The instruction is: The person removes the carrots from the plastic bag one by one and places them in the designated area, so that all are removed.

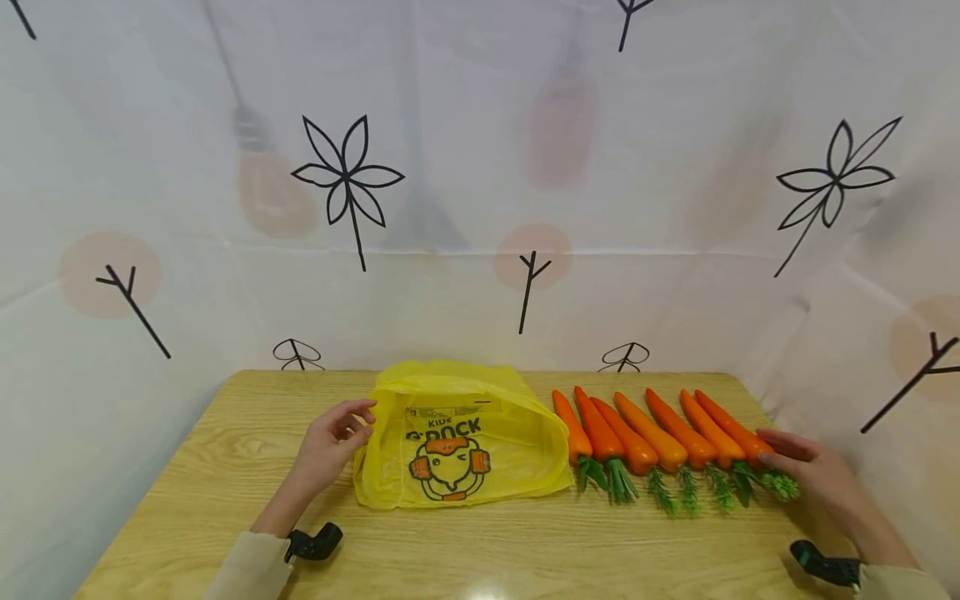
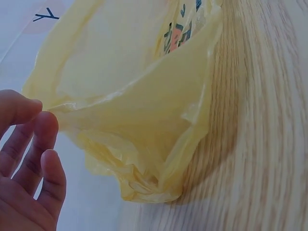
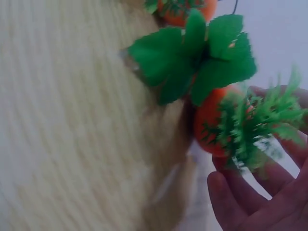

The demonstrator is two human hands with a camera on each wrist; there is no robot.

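A yellow plastic bag point(image 1: 517, 475) with a printed cartoon face lies on the table, its mouth spread towards me. At the bag's left edge, my left hand point(image 1: 333, 442) pinches the rim between thumb and finger; the left wrist view shows the bag's thin side point(image 2: 139, 115) stretching from the fingertips. Several orange toy carrots point(image 1: 630, 437) lie side by side to the right of the bag, green tops facing me. My right hand point(image 1: 821, 475) grips the rightmost carrot point(image 1: 723, 421) near its thick end. In the right wrist view, its feathery leaves point(image 3: 255, 125) partly hide the fingers.
The wooden table point(image 1: 247, 467) carries the bag and carrots. A white patterned cloth point(image 1: 450, 308) hangs behind the table and along both sides. Broad green leaves point(image 3: 192, 62) of a neighbouring carrot lie close to the right hand.
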